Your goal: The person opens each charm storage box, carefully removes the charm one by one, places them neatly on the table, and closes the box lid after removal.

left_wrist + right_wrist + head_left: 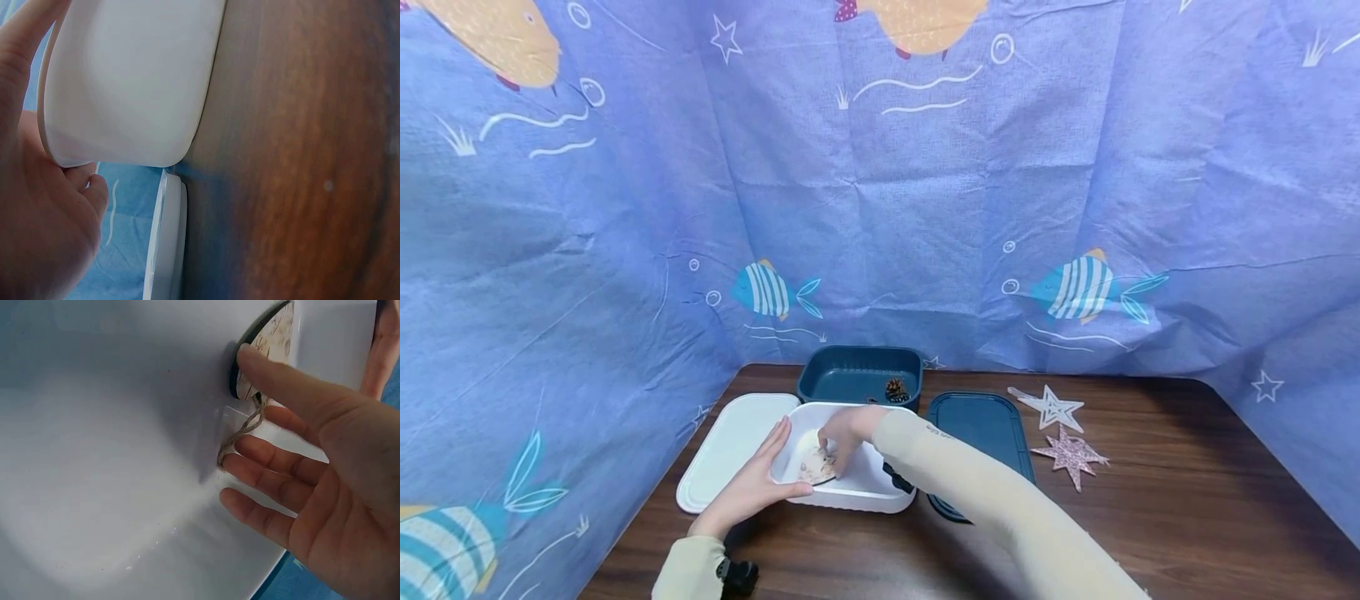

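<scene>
A white plastic box [872, 495] sits near the front of the table. My left hand [756, 483] holds its left end, thumb along the near rim and fingers at the far left side; in the left wrist view the hand [50, 206] wraps the box's corner. Inside the box, my right hand [847, 433] pinches a flat hanging ornament [814, 468] by its edge. That ornament [275, 337] has a pale, bark-like face, a dark edge and a loop of twine [240, 431]. The right hand's thumb [262, 365] lies on its face, and the index finger is partly hidden behind.
Behind the white box stands a dark blue box [842, 379] with a pinecone [895, 389] inside. A white lid [730, 450] lies to the left, a dark blue lid [981, 425] to the right. Farther right are a white star [1054, 408] and a pink glitter star [1071, 454].
</scene>
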Demonstrator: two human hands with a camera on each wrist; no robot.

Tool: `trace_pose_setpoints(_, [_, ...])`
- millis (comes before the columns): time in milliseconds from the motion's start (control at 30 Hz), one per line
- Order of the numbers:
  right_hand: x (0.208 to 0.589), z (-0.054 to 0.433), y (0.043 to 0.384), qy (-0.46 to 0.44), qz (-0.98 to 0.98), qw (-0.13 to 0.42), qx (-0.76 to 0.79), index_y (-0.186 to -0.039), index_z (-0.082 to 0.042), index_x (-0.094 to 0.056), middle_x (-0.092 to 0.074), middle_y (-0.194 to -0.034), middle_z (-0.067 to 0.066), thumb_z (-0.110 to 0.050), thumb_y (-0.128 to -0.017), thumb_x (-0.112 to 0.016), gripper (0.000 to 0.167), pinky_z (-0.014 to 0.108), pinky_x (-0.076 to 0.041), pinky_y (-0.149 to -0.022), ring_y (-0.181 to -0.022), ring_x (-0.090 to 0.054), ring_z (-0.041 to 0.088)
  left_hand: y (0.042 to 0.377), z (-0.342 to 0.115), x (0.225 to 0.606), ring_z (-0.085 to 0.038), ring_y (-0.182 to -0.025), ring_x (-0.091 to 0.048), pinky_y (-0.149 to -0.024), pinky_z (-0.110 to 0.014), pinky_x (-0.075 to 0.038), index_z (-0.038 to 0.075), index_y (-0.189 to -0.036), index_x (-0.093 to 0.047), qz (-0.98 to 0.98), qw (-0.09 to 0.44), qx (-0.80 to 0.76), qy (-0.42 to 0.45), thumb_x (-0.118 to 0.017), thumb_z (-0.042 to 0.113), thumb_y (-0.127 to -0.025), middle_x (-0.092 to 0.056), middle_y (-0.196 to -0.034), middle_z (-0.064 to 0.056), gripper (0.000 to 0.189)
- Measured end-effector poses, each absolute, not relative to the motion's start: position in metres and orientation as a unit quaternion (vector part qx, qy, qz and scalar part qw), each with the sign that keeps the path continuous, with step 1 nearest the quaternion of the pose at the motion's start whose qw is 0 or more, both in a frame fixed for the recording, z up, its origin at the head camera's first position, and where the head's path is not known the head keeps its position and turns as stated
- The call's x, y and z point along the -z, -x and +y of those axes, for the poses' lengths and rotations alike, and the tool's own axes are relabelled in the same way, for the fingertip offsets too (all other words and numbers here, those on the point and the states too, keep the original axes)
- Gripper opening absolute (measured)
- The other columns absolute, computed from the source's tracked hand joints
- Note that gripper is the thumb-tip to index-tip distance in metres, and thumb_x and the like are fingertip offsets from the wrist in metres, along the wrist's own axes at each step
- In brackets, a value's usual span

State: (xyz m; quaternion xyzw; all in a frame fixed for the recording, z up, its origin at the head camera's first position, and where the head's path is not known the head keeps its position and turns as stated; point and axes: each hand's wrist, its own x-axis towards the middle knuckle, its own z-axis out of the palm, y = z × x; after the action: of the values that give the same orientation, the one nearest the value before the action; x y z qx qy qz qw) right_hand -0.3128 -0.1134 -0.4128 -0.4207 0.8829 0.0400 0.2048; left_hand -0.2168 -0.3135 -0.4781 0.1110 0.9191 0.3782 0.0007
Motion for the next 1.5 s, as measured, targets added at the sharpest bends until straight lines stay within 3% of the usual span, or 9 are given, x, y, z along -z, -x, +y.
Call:
trace_pose_setpoints(200, [0.416,-0.116,0.315,0.447,0.867,0.212,-0.051,-0.134,-0.036,-0.065,-0.061,-0.131,-0.010,-0.016,-0.091,-0.076,0.049,0.024,-0.045,-0.098,-0.103,-0.052,0.007,0.216,-0.312,0.478,-0.033,-0.154,-0.004,-0.120,-0.058,-0.014,0.006,-0.162,-0.014,0.917,0.014,-0.385,-0.103,-0.085,0.045,-0.079,-0.006,-0.169,-0.013,0.116])
trace_pose_setpoints(367, [0.417,-0.119,0.317,0.457,0.862,0.213,-0.050,-0.136,-0.035,-0.065,-0.062,-0.133,-0.009,-0.007,-0.096,-0.068,0.049,0.021,-0.043,-0.101,-0.104,-0.053,0.005,0.215,-0.312,0.478,-0.032,-0.154,-0.004,-0.120,-0.058,-0.014,0.007,-0.162,-0.013,0.917,0.019,-0.387,-0.100,-0.085,0.045,-0.079,-0.005,-0.169,-0.012,0.116])
trace_pose_setpoints(467, [0.417,-0.121,0.316,0.449,0.864,0.229,-0.022,-0.138,-0.030,-0.063,-0.064,-0.131,-0.007,-0.014,-0.093,-0.074,0.049,0.023,-0.044,-0.102,-0.108,-0.056,0.004,0.215,-0.313,0.478,-0.032,-0.154,-0.003,-0.120,-0.058,-0.014,0.008,-0.162,-0.012,0.918,0.021,-0.385,-0.097,-0.085,0.047,-0.079,-0.004,-0.169,-0.011,0.117])
trace_pose_setpoints(600, [0.415,-0.124,0.313,0.446,0.857,0.257,0.014,-0.144,-0.021,-0.058,-0.065,-0.129,-0.004,-0.026,-0.086,-0.081,0.062,0.025,-0.044,-0.102,-0.113,-0.057,0.005,0.215,-0.314,0.479,-0.032,-0.154,-0.003,-0.120,-0.059,-0.013,0.010,-0.162,-0.011,0.919,0.023,-0.382,-0.096,-0.083,0.050,-0.079,-0.004,-0.169,-0.010,0.118])
trace_pose_setpoints(767, [0.413,-0.126,0.307,0.448,0.850,0.278,0.026,-0.147,-0.016,-0.053,-0.065,-0.130,0.000,-0.027,-0.085,-0.083,0.070,0.025,-0.045,-0.101,-0.113,-0.058,0.006,0.216,-0.313,0.479,-0.032,-0.154,-0.004,-0.120,-0.060,-0.014,0.010,-0.163,-0.011,0.920,0.024,-0.380,-0.097,-0.083,0.051,-0.079,-0.005,-0.169,-0.010,0.118])
trace_pose_setpoints(1100, [0.414,-0.129,0.306,0.446,0.852,0.272,-0.002,-0.144,-0.015,-0.055,-0.066,-0.123,-0.003,-0.019,-0.085,-0.083,0.066,0.024,-0.047,-0.098,-0.104,-0.058,0.005,0.217,-0.312,0.477,-0.032,-0.155,-0.002,-0.120,-0.058,-0.012,0.009,-0.162,-0.012,0.916,0.018,-0.387,-0.102,-0.084,0.046,-0.080,-0.004,-0.169,-0.010,0.116])
trace_pose_setpoints(1267, [0.416,-0.128,0.307,0.430,0.863,0.263,-0.034,-0.135,-0.022,-0.060,-0.063,-0.123,-0.008,-0.016,-0.085,-0.083,0.056,0.030,-0.049,-0.099,-0.102,-0.054,0.009,0.218,-0.312,0.477,-0.031,-0.155,-0.002,-0.120,-0.058,-0.013,0.012,-0.163,-0.011,0.917,0.023,-0.386,-0.096,-0.083,0.050,-0.080,-0.003,-0.170,-0.008,0.117])
trace_pose_setpoints(1500, [0.417,-0.127,0.306,0.410,0.872,0.267,-0.022,-0.133,-0.026,-0.059,-0.061,-0.127,-0.007,-0.015,-0.084,-0.083,0.056,0.036,-0.049,-0.101,-0.104,-0.053,0.011,0.218,-0.312,0.477,-0.032,-0.155,-0.002,-0.120,-0.059,-0.012,0.012,-0.163,-0.011,0.919,0.026,-0.382,-0.090,-0.083,0.049,-0.080,-0.003,-0.170,-0.009,0.116])
